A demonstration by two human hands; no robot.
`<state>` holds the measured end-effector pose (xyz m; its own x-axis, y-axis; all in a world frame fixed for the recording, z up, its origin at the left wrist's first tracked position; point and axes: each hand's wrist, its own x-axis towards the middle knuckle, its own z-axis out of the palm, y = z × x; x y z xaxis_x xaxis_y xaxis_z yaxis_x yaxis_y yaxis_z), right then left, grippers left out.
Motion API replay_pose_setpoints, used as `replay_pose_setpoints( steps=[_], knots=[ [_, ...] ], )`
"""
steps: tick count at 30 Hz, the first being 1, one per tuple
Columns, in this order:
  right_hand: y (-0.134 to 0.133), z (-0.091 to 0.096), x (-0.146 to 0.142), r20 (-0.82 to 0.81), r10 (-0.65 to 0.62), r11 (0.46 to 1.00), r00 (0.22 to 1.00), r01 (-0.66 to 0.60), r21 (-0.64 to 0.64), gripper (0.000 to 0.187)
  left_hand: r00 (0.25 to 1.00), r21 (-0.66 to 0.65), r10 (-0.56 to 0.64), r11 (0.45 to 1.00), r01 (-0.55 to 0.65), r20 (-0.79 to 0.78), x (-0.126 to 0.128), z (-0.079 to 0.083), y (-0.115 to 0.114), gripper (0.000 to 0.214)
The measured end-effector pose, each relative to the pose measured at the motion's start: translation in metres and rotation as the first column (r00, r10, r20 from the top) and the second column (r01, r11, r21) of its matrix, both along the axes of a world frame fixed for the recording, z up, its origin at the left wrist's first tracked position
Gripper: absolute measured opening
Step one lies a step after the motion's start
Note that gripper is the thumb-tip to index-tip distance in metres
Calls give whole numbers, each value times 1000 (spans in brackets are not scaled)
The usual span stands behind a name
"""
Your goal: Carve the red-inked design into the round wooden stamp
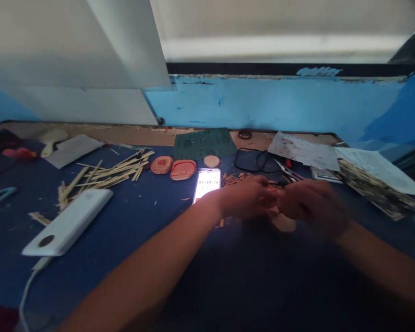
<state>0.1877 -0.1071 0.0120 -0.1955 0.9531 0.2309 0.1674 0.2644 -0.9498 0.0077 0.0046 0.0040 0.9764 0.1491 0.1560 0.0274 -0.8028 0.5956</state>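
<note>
Head camera view, looking down at a dark blue work surface (145, 216) below a chipped blue wall. Two bare forearms reach in from the bottom edge and the hands meet at the centre. The left hand (249, 199) is curled, its fingertips pressed towards the right hand (311, 205), which is blurred. The fingers of both hands are drawn close together where they touch, but I cannot tell whether either one holds anything. A round wooden piece (284, 223) lies flat on the surface right under the spot where the hands meet, partly hidden by them.

Just left of the left hand lies a lit phone (207, 183) showing a running timer, with a scatter of wood shavings (233, 179) beside it. Behind the phone sit two reddish oval pieces (173, 167) and a small pale wooden disc (211, 161). Further left is a loose pile of thin wooden sticks (107, 173), and nearer the viewer a white power bank (69, 221) with a cable leading off it. Behind the hands lie metal scissors (287, 171), a black cord (254, 161) and a dark green mat (204, 143). Papers (304, 150) spread to the right.
</note>
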Motion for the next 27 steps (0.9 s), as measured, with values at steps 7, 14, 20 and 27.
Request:
replay_pose_setpoints(
  steps=[7,14,20,27],
  knots=[
    [-3,-1,0,9,21,1000,1000,-21,13,57,1000,18,4,1000,-4,-4,0,0,-1,18],
    [-3,6,-3,97,19,999,995,-22,27,58,1000,6,17,1000,-17,-18,0,1,-2,19],
    [-1,5,-4,94,11,999,996,-16,45,59,1000,28,4,1000,-4,-2,1,0,0,19],
    [0,2,-3,29,-1,999,1000,2,-32,61,1000,37,-7,999,7,17,1,-4,1,19]
  ],
)
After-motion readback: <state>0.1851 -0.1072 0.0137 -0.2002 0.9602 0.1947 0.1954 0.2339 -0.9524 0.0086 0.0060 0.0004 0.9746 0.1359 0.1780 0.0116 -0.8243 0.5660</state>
